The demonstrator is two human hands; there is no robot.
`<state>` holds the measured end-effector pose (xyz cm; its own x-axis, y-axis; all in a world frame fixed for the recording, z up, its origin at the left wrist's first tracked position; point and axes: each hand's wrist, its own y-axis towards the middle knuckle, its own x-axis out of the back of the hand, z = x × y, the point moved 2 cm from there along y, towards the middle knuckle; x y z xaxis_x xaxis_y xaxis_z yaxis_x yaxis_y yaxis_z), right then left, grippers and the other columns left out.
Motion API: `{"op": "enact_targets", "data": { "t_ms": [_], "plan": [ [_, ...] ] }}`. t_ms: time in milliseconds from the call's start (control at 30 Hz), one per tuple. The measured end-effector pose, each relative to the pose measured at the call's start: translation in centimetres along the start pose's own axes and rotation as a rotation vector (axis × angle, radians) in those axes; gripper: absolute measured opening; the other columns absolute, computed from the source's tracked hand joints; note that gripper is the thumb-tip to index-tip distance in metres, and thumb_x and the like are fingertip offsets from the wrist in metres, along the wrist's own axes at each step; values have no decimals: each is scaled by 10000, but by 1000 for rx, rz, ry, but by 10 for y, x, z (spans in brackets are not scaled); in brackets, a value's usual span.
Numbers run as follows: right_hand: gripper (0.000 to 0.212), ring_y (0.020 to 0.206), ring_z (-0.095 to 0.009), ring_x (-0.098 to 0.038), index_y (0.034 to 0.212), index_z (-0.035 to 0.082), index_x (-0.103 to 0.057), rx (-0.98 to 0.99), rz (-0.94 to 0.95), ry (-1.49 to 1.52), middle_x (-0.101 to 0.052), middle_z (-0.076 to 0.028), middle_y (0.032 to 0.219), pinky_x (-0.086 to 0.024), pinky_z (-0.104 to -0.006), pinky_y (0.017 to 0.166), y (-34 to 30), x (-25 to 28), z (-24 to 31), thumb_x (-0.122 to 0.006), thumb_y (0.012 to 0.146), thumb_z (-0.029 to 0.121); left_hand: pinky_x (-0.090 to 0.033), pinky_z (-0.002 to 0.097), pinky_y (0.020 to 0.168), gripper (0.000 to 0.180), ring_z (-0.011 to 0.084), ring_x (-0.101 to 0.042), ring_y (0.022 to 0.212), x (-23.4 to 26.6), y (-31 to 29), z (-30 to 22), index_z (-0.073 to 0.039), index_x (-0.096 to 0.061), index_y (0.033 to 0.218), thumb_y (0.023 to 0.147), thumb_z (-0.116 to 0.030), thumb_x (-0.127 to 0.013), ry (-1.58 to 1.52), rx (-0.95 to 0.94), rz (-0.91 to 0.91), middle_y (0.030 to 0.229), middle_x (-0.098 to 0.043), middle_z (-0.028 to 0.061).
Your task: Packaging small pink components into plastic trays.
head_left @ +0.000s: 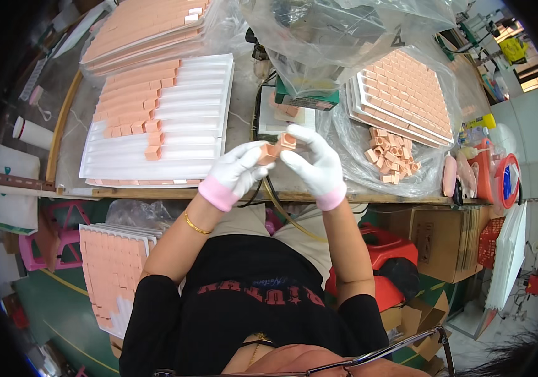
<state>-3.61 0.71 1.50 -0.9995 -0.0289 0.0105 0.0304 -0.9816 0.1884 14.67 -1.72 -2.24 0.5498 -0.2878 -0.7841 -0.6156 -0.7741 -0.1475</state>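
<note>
Both of my hands wear white gloves with pink cuffs and meet above the table's front edge. My left hand (236, 169) pinches a small peach-coloured cube (267, 154) between thumb and fingers. Close beside it, a second peach cube (287, 141) with a round opening is gripped between the thumb and fingers of my right hand (319, 162). Whether the two cubes touch is hard to make out. On the left lies a white ribbed tray (187, 147), partly filled with rows of such cubes. A heap of loose cubes (392, 157) sits on clear plastic to the right.
Stacked trays full of cubes stand at the back left (146, 31) and right (401, 94). A green box (306, 98) under a clear plastic bag (344, 38) is straight ahead. More trays (113, 270) stand low at my left; a red stool (379, 254) is at my right.
</note>
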Motion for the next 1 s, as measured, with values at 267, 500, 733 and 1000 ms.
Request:
{"op": "enact_targets", "data": {
  "t_ms": [267,500,733,1000],
  "plan": [
    [421,1046,-253,-560,1155,9,-574,233,93,-252,-609,-120,1108,-422,-346,947,-12,8,0,-703,759,70,-469,292,878,423,162,-561,1027,-20,13,27,19,-454,1286,963,-247,-518,-160,41,104,1173,-564,79],
    [283,825,-283,-616,1013,32,-623,277,-366,-454,-659,-124,920,-478,-346,740,30,33,-18,-677,736,38,-458,308,902,377,184,-570,1036,3,-36,-54,24,-538,1190,882,-177,-622,1171,-468,-480,1118,-601,100],
    [297,717,-381,-580,828,9,-578,126,-400,-719,-584,-186,719,-470,-452,656,69,45,-74,-749,662,186,-419,395,926,394,301,-562,1046,133,-87,-123,29,-593,1096,843,-263,-667,1899,-370,-1123,1077,-616,207],
    [277,835,-338,-631,931,77,-677,-181,-363,-1318,-667,-157,885,-496,-427,761,23,125,-26,-625,755,285,-453,354,818,284,251,-587,890,105,-90,-119,27,-633,942,802,-206,-714,1731,-514,-939,927,-640,138]
  ]
}}
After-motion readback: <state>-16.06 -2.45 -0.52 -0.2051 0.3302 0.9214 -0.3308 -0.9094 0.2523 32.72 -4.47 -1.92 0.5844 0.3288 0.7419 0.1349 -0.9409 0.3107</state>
